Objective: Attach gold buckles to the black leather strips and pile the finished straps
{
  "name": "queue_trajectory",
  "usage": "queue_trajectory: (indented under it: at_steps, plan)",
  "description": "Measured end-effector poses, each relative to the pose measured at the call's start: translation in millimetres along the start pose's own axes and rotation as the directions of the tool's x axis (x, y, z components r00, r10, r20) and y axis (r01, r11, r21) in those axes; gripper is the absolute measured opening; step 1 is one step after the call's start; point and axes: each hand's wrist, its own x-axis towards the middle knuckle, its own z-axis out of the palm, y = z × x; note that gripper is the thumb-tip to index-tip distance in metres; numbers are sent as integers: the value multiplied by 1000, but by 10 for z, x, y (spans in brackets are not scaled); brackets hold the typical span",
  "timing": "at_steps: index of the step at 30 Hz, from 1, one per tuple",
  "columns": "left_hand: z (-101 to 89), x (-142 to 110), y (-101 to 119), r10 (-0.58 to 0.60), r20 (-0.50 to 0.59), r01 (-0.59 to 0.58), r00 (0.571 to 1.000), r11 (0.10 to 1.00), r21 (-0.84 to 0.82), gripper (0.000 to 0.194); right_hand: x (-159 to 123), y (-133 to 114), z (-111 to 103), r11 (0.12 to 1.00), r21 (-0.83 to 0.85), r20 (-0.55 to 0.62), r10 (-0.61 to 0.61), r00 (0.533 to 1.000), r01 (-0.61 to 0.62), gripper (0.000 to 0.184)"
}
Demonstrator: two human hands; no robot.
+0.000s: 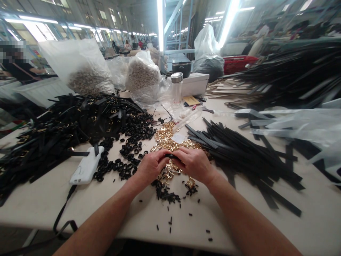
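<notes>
My left hand (150,167) and my right hand (195,164) meet at the middle of the table, fingers pinched together. Between their fingertips is a small black strap piece (169,155), mostly hidden by the fingers. Beneath and behind the hands spreads a pile of gold metal buckles (163,137). Small black tube-like bits (167,196) are scattered just in front of it. Left of my left hand lie many black strap loops (128,168). To the right of my right hand, long flat black straps (239,154) are heaped.
A white power bank (87,165) with a cable lies on the left, near a mound of buckled black straps (80,119). Behind stand a glass bottle (176,90), eyeglasses (163,120) and plastic bags of small parts (142,73). A person (20,65) is at far left.
</notes>
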Motion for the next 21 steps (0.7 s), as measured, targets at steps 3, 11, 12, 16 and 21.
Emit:
queue_trajectory:
  at_steps: [3,11,12,16,21]
  plan:
    - [8,-4,-7,10,1,-10,1000,999,54,19,-3,-4,16,1000,-17,3,9,1000,-9,28]
    - [18,-11,-38,-54,17,53,998,998,32,16,-11,-10,73,999,27,7,42,999,-43,21]
    - [20,-10,-41,-55,17,55,998,998,27,16,-11,-11,76,999,28,12,45,999,-45,21]
    - [25,-6,-33,-53,15,52,998,998,25,15,-6,-15,74,999,15,30,46,999,-46,23]
    - [23,1,7,-59,5,58,998,998,3,18,1,0,51,998,21,12,54,998,-55,28]
